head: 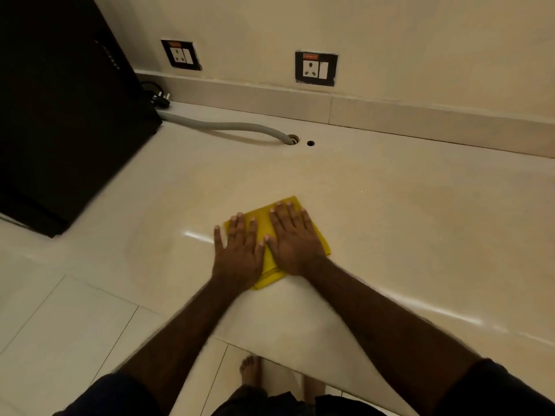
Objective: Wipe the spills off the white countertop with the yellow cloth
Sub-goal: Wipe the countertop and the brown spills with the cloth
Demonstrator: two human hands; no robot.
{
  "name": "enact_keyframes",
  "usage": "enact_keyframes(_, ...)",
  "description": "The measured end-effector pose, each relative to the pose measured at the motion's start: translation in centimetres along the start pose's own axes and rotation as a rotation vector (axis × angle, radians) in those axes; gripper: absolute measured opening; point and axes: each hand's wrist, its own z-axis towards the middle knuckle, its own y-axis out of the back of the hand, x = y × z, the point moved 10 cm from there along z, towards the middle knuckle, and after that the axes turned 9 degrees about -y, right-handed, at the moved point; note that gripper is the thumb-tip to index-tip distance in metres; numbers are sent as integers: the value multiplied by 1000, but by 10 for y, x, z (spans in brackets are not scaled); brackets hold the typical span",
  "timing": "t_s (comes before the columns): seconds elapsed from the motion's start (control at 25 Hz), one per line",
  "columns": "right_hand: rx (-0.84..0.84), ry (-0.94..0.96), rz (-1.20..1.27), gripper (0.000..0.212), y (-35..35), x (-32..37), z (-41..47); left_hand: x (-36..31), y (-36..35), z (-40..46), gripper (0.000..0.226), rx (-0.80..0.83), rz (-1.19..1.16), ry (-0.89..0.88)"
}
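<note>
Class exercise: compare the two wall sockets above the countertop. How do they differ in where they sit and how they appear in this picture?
The left socket sits near the dark appliance, above the loose black plug; the right socket sits above the grey hose end and the countertop holes. The left socket looks smaller and more slanted; the right socket looks larger and squarer. Both have dark frames, an orange label, a three-pin outlet and a switch, with nothing plugged in.

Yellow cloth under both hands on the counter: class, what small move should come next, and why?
Probably slide the flat yellow cloth forward, toward the grey corrugated hose. Both the left hand and right hand lie flat on it, palms down, near the front edge of the glossy white countertop, so most of the surface lies ahead. No spill is clearly visible.
</note>
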Motion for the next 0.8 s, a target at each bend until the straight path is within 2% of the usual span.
enact_keyframes(0.16, -35, 183, 26, 66, -11, 46, -34, 18, 1, -69, 72, 73, 3, 139)
enact_keyframes(0.28, -54, 268, 26, 67, -14, 39, -63, -5, 3, -98, 74, 89, 2, 172)
enact_keyframes(0.4, -69, 299, 24, 66, -4, 8, -71, -42, 6, -92, 75, 85, -11, 182)
enact_keyframes(0.6, -56, 154, -19, 66, 22, -79, -72, -113, 1, -38, 75, 102, -43, 55)
enact_keyframes(0.8, -73, -158, -35, 69, 41, -172, -117, -198, -8, 3, 72, 103, -105, -258)
